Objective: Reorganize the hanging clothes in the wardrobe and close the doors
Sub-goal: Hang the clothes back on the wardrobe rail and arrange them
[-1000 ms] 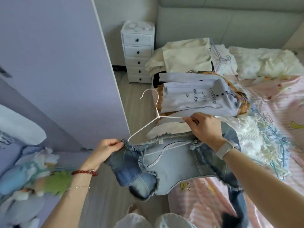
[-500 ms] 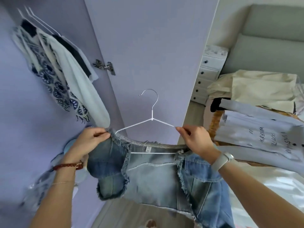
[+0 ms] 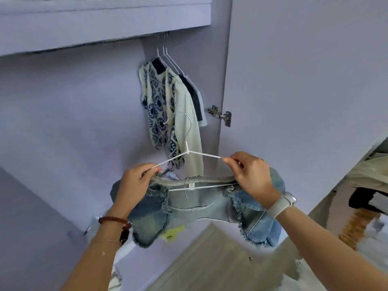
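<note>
Denim top [image 3: 189,204] on white hanger [image 3: 190,152], gripped by left hand [image 3: 134,185] and right hand [image 3: 252,177], now raised from bed toward hanging clothes [image 3: 168,110] just above: ready to hook on.

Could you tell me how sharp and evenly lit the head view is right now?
Head view: soft daylight, no harsh glare; the hands, left hand and right hand, and the white hanger are fairly crisp; the bed edge at right smears with motion blur; wide-angle bowing bends the wardrobe shelf.
</note>
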{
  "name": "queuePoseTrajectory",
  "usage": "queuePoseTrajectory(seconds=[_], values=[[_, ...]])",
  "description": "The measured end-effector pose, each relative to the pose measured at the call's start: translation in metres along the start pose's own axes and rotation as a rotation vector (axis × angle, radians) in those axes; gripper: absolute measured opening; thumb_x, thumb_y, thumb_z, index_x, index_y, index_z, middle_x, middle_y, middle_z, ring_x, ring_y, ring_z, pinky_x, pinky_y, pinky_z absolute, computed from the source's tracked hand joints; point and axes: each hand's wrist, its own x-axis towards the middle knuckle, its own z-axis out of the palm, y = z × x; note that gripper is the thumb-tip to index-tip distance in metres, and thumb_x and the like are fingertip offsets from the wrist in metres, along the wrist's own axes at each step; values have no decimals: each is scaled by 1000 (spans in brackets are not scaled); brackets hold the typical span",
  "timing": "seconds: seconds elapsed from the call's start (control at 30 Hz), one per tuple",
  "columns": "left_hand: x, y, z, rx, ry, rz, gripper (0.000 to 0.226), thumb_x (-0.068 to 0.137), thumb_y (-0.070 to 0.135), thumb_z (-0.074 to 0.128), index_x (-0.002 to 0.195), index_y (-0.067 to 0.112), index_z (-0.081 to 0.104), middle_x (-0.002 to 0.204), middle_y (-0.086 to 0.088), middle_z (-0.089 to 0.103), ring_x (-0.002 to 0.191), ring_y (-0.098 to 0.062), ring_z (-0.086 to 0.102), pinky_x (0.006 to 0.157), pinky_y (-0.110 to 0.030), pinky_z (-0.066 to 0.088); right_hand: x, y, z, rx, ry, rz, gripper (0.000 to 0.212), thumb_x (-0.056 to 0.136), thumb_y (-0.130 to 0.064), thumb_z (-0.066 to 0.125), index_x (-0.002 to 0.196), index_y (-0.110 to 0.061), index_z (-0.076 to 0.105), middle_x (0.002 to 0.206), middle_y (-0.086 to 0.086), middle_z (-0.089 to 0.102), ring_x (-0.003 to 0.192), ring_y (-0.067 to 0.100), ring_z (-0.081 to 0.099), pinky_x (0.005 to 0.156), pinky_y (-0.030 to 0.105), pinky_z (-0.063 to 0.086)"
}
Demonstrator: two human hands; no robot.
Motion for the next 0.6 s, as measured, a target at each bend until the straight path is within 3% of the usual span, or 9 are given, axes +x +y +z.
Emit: queuePoseTrajectory(seconds=[0.07,0.13,0.27,0.33,0.4,0.5,0.6], values=[[7,0,-11,42,121,12,16,86,12,61,96,8,73,85,5,66,69,-1,55,61,-2,38,12,3,4,135,-62,-57,19,90,-22,55,88,-8,68,81,8,67,76,30,63,68,35,46],[13,-2,-22,88,214,66,17,85,10,62,98,5,72,81,1,66,69,-14,57,64,-11,41,23,11,8,217,-116,-114,24,94,-15,44,102,-4,64,95,11,66,87,29,62,79,30,42],[22,-9,-40,186,310,166,16,83,2,62,95,1,72,75,-9,68,65,-22,56,62,-28,45,56,34,14,161,-279,-158,27,95,-7,42,118,-2,56,107,16,63,99,31,59,83,18,34],[29,-16,-45,208,359,136,15,83,2,62,94,2,72,71,-12,67,63,-27,57,61,-29,46,72,40,20,111,-383,-230,26,94,-11,44,115,-3,57,100,15,61,95,32,57,82,26,38],[36,-25,-46,189,400,66,15,84,2,62,96,3,72,74,-14,68,68,-28,58,65,-21,45,86,41,26,76,-408,-315,22,93,-16,47,108,-3,57,95,13,61,90,30,57,79,34,43],[45,-31,-47,108,445,-53,17,84,3,62,98,3,71,86,-12,69,80,-25,60,73,-11,43,102,33,32,27,-355,-468,21,92,-23,52,94,-3,58,75,10,62,66,30,59,59,36,48],[50,-31,-53,146,440,-45,18,84,2,62,100,4,71,84,-12,69,79,-27,62,75,-27,46,115,25,35,36,-218,-580,43,93,-37,38,83,-2,59,54,7,59,42,25,55,39,28,44]])
